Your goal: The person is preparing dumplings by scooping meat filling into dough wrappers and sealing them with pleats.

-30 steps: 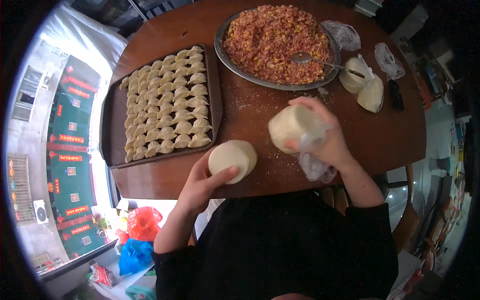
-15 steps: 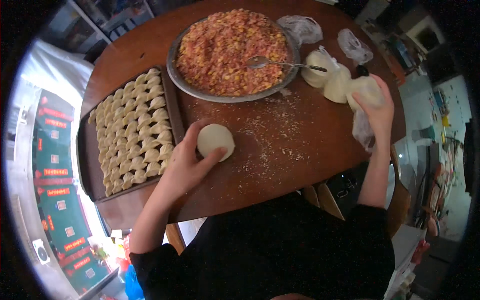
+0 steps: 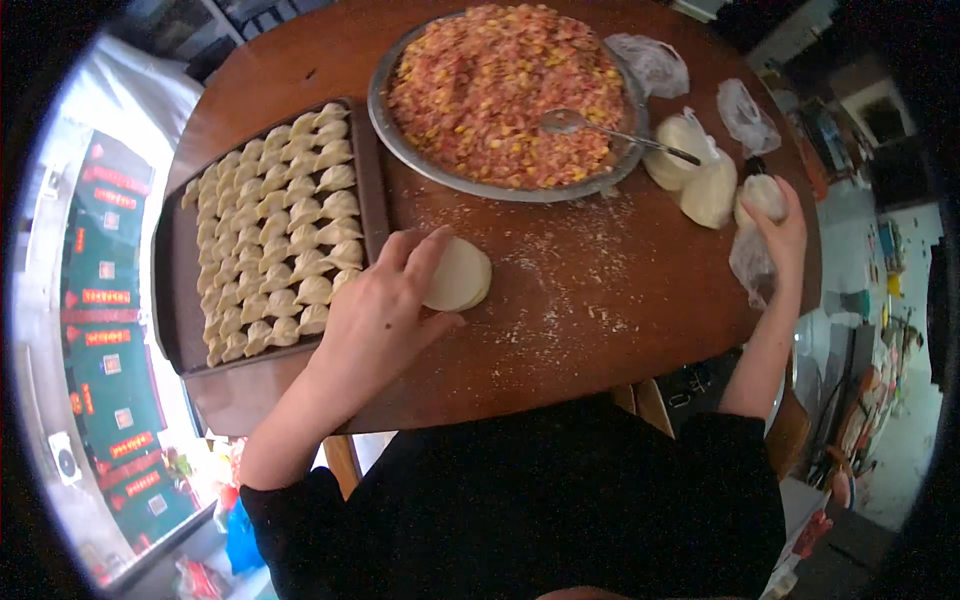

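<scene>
A short stack of round dumpling wrappers lies on the table near its front edge. My left hand rests at the left side of this stack, fingers touching its edge and thumb held apart below it. At the right end of the table, my right hand is closed around a clear plastic bag of dumpling wrappers. The lower part of that bag hangs loose and crumpled. Two more pale stacks of wrappers in thin plastic lie just left of my right hand.
A dark tray with rows of folded dumplings stands at the left. Behind the middle is a wide metal bowl heaped with meat-and-corn filling, a spoon lying on it. Flour dusts the table; crumpled plastic bags lie beyond.
My left thumb has come off the top of the wrapper stack. My right hand stays on the bag, now apart from the neighbouring stacks. The view has shifted slightly.
</scene>
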